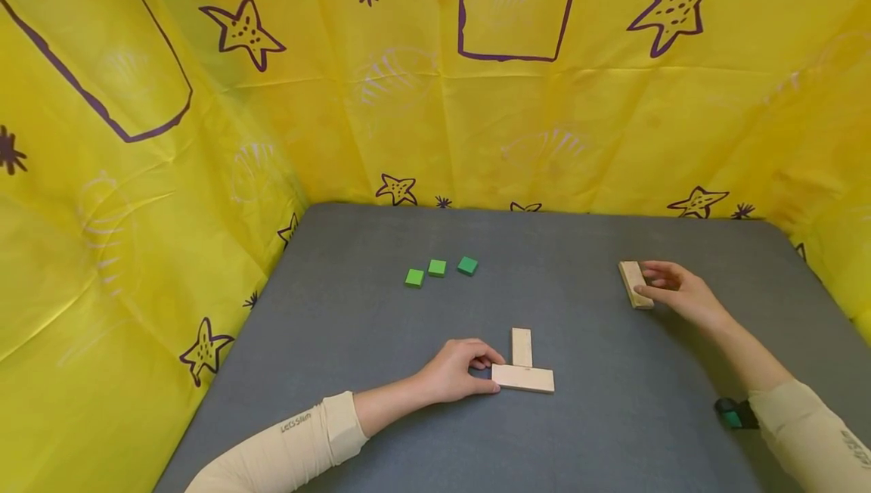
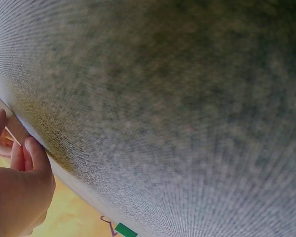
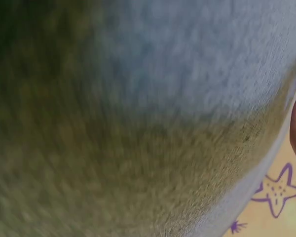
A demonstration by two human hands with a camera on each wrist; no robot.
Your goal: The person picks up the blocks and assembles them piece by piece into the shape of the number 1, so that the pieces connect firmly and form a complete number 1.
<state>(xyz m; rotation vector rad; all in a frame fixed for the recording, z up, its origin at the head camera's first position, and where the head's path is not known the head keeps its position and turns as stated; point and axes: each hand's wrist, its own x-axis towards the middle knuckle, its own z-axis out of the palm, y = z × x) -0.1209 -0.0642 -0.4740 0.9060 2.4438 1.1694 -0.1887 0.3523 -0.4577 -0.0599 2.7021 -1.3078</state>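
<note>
In the head view, a pale wooden block [image 1: 524, 379] lies crosswise on the grey table. My left hand [image 1: 457, 370] pinches its left end between thumb and fingers; the left wrist view also shows this wooden block [image 2: 17, 127] by the fingertips. A second plain block [image 1: 522, 347] points away from the crosswise one, its near end against that block's far side, forming a T-like shape. Farther right, my right hand [image 1: 683, 296] grips another wooden block [image 1: 634, 284] from its right side. A darker edge runs along that block's left; whether two are stacked I cannot tell.
Three small green tiles lie toward the back left: a light green tile [image 1: 414, 278], another light green tile [image 1: 438, 268] and a darker green tile [image 1: 467, 265]. A yellow patterned cloth [image 1: 408, 122] walls the grey table [image 1: 327, 311] at the back and sides.
</note>
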